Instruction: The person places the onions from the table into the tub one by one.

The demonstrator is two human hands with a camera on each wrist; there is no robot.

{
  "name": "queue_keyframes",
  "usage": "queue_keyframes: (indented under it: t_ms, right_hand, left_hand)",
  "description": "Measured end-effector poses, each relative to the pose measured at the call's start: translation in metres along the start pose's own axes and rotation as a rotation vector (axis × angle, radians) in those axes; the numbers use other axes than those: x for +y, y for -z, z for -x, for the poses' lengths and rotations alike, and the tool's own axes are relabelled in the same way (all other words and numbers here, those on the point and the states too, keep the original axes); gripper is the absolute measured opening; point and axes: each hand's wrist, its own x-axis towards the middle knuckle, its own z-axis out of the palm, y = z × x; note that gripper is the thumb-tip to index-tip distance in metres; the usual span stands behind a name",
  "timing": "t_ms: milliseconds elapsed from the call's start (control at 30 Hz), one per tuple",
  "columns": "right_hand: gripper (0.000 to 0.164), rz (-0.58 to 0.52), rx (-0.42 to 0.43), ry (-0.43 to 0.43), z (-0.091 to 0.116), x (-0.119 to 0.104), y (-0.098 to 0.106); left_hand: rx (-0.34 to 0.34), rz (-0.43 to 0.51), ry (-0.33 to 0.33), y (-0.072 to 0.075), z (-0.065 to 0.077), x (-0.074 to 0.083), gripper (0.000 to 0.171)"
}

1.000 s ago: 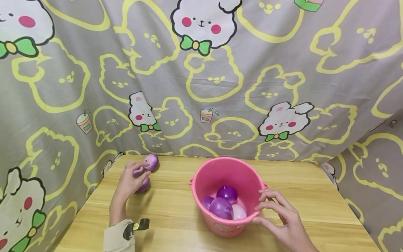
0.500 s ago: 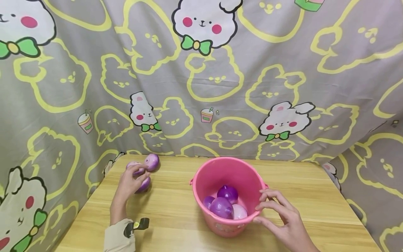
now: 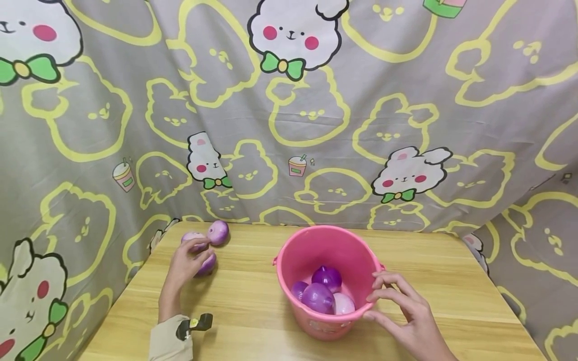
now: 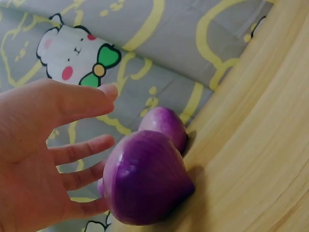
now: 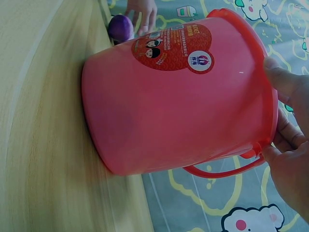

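Observation:
Three purple onions lie at the table's far left: one at the back [image 3: 219, 232], one nearer [image 3: 206, 264], and one partly hidden behind the fingers [image 3: 193, 236]. Over them hovers my left hand [image 3: 187, 260], palm facing the onions, fingers fairly straight and thumb spread. In the left wrist view nothing is gripped, and a large onion [image 4: 147, 179] sits just beyond the fingertips. A pink bucket [image 3: 325, 245] stands upright with several onions inside, among them a purple one [image 3: 317, 298] and a paler one [image 3: 344, 304]. My right hand [image 3: 408, 311] holds the bucket's right rim between thumb and fingers.
Everything stands on a wood-grain table [image 3: 244, 301]. A grey patterned curtain [image 3: 316, 115] hangs right behind its back edge and along both sides. The bucket's red handle [image 5: 227, 173] hangs down along its outside.
My left hand has drawn back very slightly from the onions, showing a bit more of the one behind its fingers. The right hand and the bucket have stayed in place.

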Motion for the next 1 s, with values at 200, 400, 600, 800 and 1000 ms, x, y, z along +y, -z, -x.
queue_keyframes:
  t_ms: [200, 400, 600, 800, 1000]
  right_hand:
    - [0.048, -0.015, -0.003, -0.008, -0.001, -0.002, 0.0]
    - [0.049, -0.007, -0.003, -0.006, -0.002, -0.003, 0.0]
    - [0.048, -0.018, -0.002, -0.001, -0.002, -0.003, 0.0]
    - [0.046, -0.038, 0.002, 0.011, -0.002, -0.002, -0.001]
    - [0.044, -0.063, 0.005, 0.021, -0.002, -0.001, -0.001]
  left_hand:
    - [-0.01, 0.026, 0.006, 0.002, 0.005, -0.006, 0.035]
    - [-0.07, 0.025, 0.025, 0.004, 0.008, -0.012, 0.037]
    - [-0.121, 0.032, 0.036, 0.003, 0.009, -0.018, 0.041]
    - [-0.134, 0.037, 0.062, 0.001, 0.009, -0.023, 0.045]
    - [-0.148, 0.024, 0.088, -0.001, 0.008, -0.027, 0.047]
